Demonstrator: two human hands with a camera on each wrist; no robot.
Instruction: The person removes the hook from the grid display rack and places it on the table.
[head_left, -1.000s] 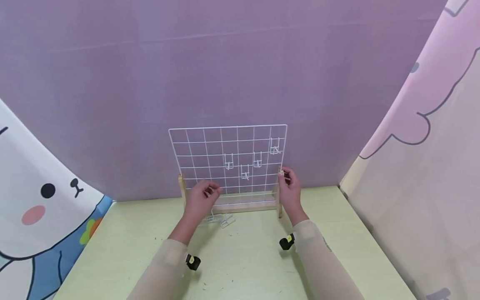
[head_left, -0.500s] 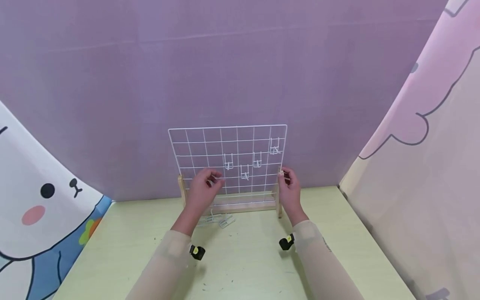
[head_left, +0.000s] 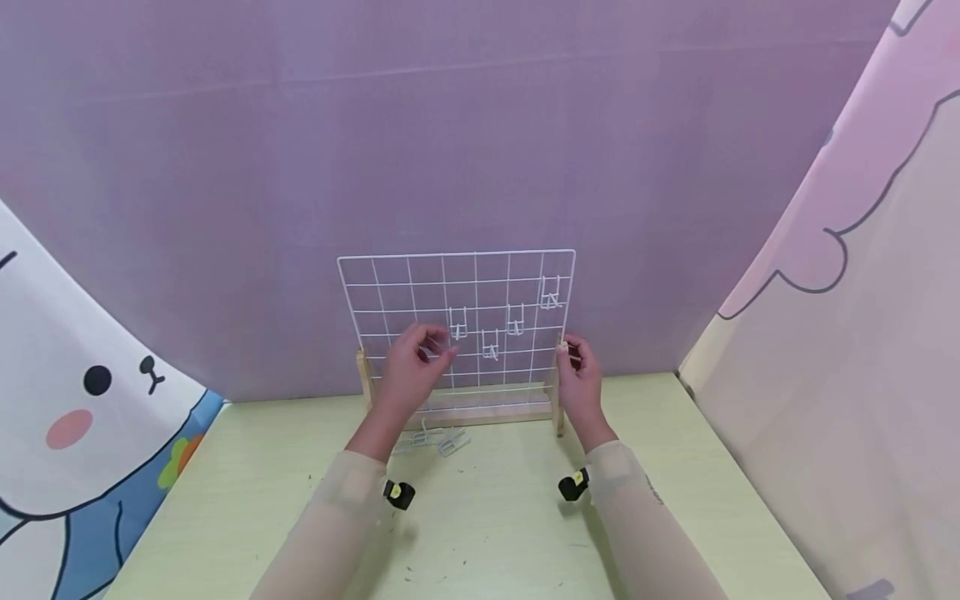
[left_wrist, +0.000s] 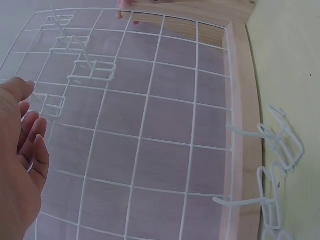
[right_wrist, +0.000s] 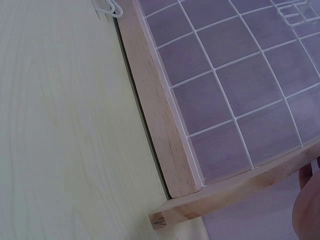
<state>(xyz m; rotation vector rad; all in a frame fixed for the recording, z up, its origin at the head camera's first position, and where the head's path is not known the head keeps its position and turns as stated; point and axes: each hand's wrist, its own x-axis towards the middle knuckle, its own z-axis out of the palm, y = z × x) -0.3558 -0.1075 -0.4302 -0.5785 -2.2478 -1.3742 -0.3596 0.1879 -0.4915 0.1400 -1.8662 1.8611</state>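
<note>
A white wire grid panel (head_left: pixel 420 283) stands upright in a wooden stand. Several white wire hooks (head_left: pixel 515 321) hang on its middle and right side. My left hand (head_left: pixel 411 367) is in front of the grid, its fingers loosely bent, with the fingertips close to the leftmost hook (head_left: pixel 458 325). In the left wrist view, that hook (left_wrist: pixel 50 105) sits just beyond the fingertips; whether they touch it, I cannot tell. My right hand (head_left: pixel 580 383) grips the stand's right wooden upright (head_left: pixel 558 400), seen in the right wrist view as a wooden bar (right_wrist: pixel 240 187) with fingers behind it.
Loose white hooks (head_left: pixel 453 442) lie on the pale wooden table (head_left: pixel 495 517), in front of the stand's bottom bar (right_wrist: pixel 155 110) at the left. A purple cloth backdrop (head_left: pixel 480 150) rises behind, with printed cloth panels (head_left: pixel 82 400) at both sides.
My left hand has risen and shifted slightly right along the grid, from its lower part to the leftmost hook. The right hand stays on the upright.
</note>
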